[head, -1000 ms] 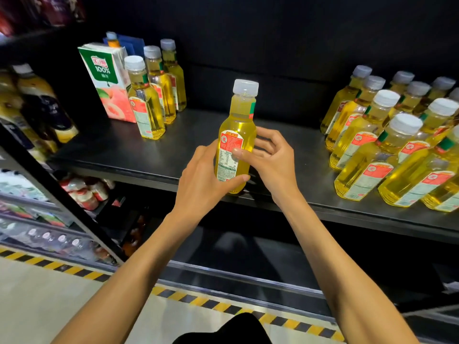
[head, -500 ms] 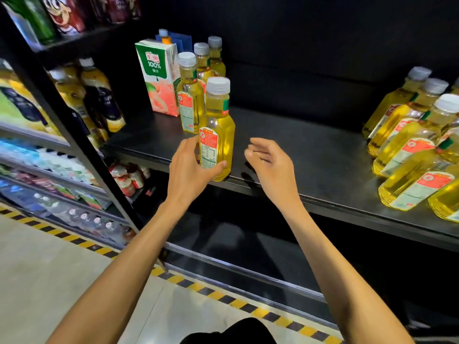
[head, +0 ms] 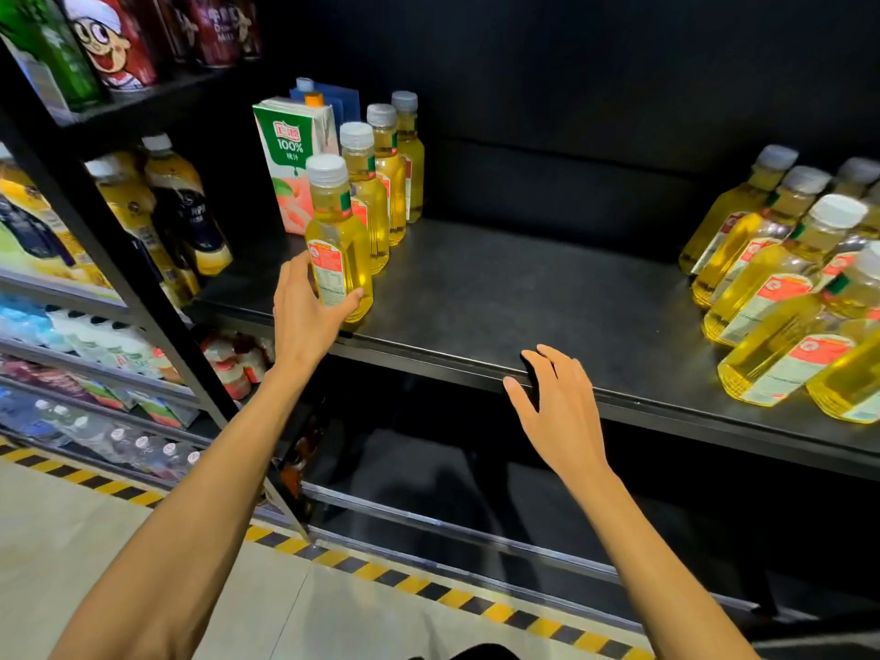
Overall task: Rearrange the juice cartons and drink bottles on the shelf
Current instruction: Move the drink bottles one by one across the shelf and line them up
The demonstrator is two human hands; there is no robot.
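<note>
So the bottle (head: pixel 340 240) you're moving is in your left grip (head: pixel 302 312), with fingers wrapped round the lower half and the thumb across the label. It's upright, cap up, down at the front-left of the shelf (head: pixel 524 297). The thing that matters here is the line-up. The row of three bottles (head: pixel 369 197) runs straight back from it, right beside the juice carton (head: pixel 290 169), and yours sits just in front of the nearest one, a touch to the left. I can't tell whether the base is actually down on the shelf or a hair above it, it's right by the front lip. I'd keep the long axis vertical and nudge it back and slightly right so it doesn't hang near the edge. Your right grip (head: pixel 557 412) is empty, with loose, spread fingers over the shelf's front edge, about mid-shelf. The big bunch of bottles (head: pixel 781 297) is off to the right, well apart from the row, so that grip is clearly the nearer one for grabbing the next bottle, and the left is the one to seat it.
</note>
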